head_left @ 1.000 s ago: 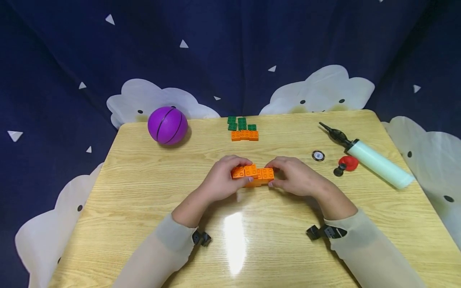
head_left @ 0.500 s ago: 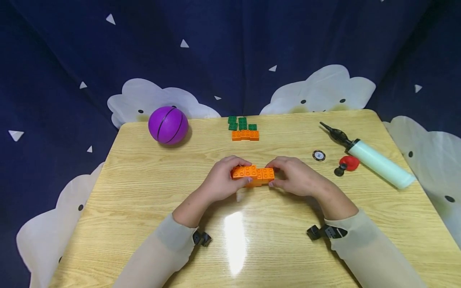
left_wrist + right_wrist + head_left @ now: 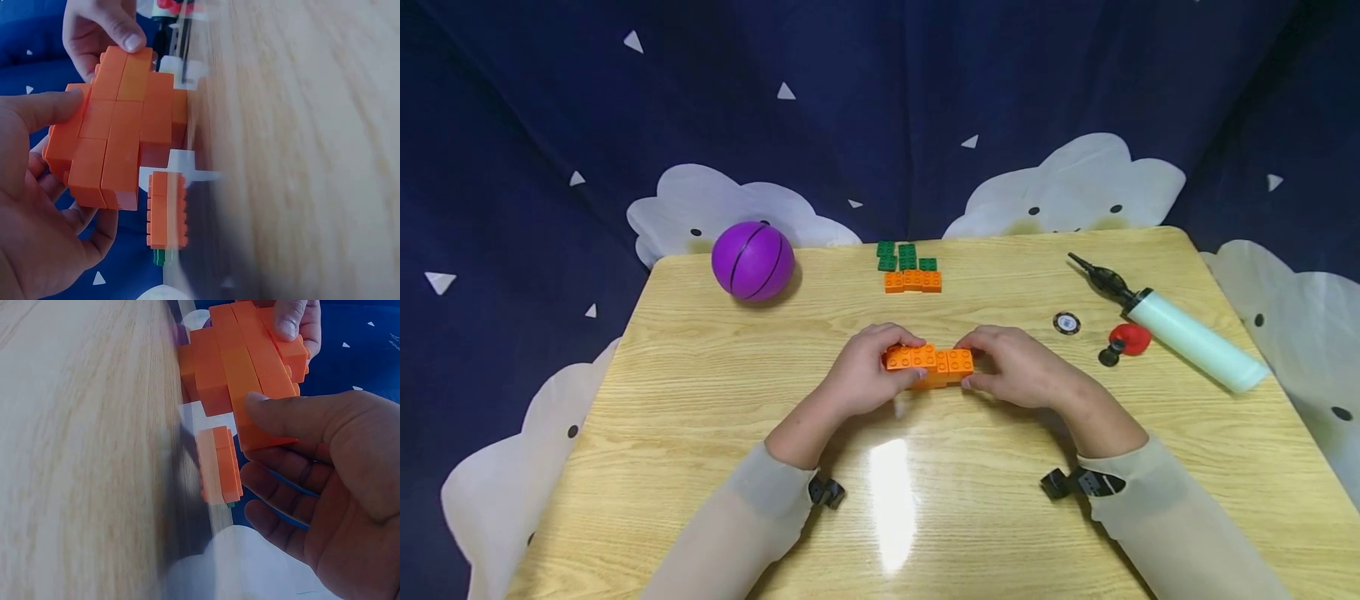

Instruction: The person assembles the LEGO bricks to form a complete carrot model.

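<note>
An assembly of orange building bricks [image 3: 932,367], several joined in stepped layers, is held between both hands. My left hand [image 3: 876,371] grips its left part, thumb on the near side and fingers around the far side. On the right end, my right hand [image 3: 1018,367] pinches the assembly between thumb and fingers. In the left wrist view the orange assembly [image 3: 106,137] shows smooth side walls, with a lower layer stepping down toward the table. The right wrist view shows the right thumb [image 3: 294,415] flat against an end brick, the fingers curled beneath.
Beyond the hands lie a row of orange bricks [image 3: 913,282] and several green bricks [image 3: 907,257]. A purple ball [image 3: 752,261] sits at the back left. To the right are a poker chip [image 3: 1066,323], a red and black item [image 3: 1129,339] and a hand pump [image 3: 1195,340].
The upper orange brick under the left fingers, slightly skewed a second ago, now sits straight in line with its neighbour. Both hands keep their hold; the head view shifts slightly.
</note>
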`<action>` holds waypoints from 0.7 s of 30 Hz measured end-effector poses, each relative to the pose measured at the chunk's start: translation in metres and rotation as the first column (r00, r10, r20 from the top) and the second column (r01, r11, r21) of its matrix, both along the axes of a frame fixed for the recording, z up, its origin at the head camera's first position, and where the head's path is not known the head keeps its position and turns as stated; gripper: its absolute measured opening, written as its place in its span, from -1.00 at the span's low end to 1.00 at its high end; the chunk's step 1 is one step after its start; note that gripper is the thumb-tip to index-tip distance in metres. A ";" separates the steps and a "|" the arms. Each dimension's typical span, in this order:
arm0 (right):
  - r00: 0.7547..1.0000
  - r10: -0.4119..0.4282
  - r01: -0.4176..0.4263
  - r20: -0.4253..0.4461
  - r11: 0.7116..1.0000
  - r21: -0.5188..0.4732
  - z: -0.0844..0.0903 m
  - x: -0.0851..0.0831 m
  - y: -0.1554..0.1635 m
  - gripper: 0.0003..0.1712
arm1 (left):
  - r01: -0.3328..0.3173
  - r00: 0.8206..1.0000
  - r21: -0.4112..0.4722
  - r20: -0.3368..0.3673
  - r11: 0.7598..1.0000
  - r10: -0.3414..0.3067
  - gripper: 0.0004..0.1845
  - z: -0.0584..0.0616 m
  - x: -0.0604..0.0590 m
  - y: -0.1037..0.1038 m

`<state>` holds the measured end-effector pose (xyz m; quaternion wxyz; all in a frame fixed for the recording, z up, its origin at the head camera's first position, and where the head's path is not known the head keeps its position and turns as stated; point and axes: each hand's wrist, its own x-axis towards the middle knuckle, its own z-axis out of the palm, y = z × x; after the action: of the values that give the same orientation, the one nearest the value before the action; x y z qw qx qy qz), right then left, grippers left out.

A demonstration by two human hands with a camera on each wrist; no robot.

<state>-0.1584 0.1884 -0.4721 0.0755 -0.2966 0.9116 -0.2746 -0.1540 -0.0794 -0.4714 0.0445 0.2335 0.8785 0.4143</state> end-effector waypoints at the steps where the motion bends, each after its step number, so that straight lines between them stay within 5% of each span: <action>1: 1.000 0.000 0.000 0.002 1.000 -0.001 0.000 0.000 0.000 -0.54 | -0.002 1.000 -0.001 0.000 1.000 0.002 -0.67 0.000 0.000 0.000; 21: 1.000 0.001 -0.001 0.011 1.000 -0.007 -0.001 0.000 0.000 -0.55 | -0.016 0.998 0.002 0.060 1.000 0.016 -0.65 -0.008 0.000 -0.003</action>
<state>-0.1586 0.1883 -0.4727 0.0797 -0.2957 0.9100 -0.2795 -0.1537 -0.0821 -0.4794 0.0672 0.2141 0.8782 0.4224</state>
